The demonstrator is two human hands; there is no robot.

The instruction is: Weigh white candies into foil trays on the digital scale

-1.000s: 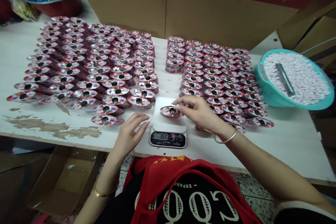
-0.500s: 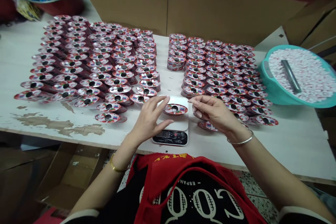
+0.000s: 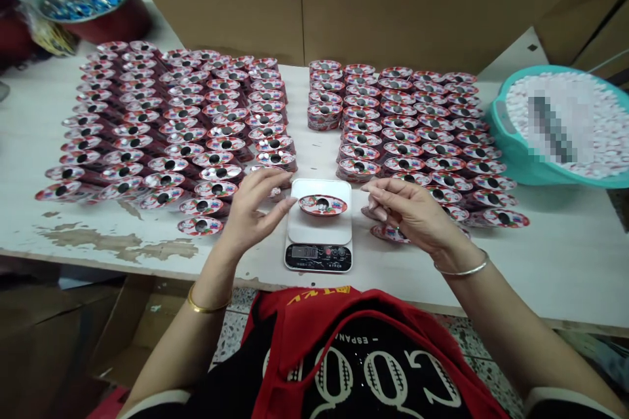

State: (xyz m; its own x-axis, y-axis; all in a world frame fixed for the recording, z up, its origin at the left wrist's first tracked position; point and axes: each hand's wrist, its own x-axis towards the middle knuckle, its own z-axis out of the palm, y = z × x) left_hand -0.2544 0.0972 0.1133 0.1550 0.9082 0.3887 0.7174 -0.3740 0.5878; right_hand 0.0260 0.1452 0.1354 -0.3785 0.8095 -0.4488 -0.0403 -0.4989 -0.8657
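Note:
A white kitchen scale (image 3: 319,232) with a black display panel stands on the table before me. On it sits an upright oval box (image 3: 334,207) with a red-and-white printed top and a round hole, with white pieces visible inside. My left hand (image 3: 255,213) is open just left of the box, thumb and fingers apart, with nothing in it. To the right of the scale, my right hand (image 3: 400,206) is closed in a pinch. What its fingertips hold, if anything, is too small to make out. Partly below that hand lies another printed box (image 3: 386,234).
Rows of similar oval boxes (image 3: 170,163) cover the table at left, with more boxes (image 3: 361,152) at right. A turquoise basin (image 3: 515,154) of small white pieces stands far right. A metal bowl (image 3: 122,16) with blue items is at back left. Cardboard cartons (image 3: 393,19) stand behind.
My left hand has drawn back leftward from the box on the scale. The right hand, still pinched, has shifted slightly right. The scale's displayed number has changed.

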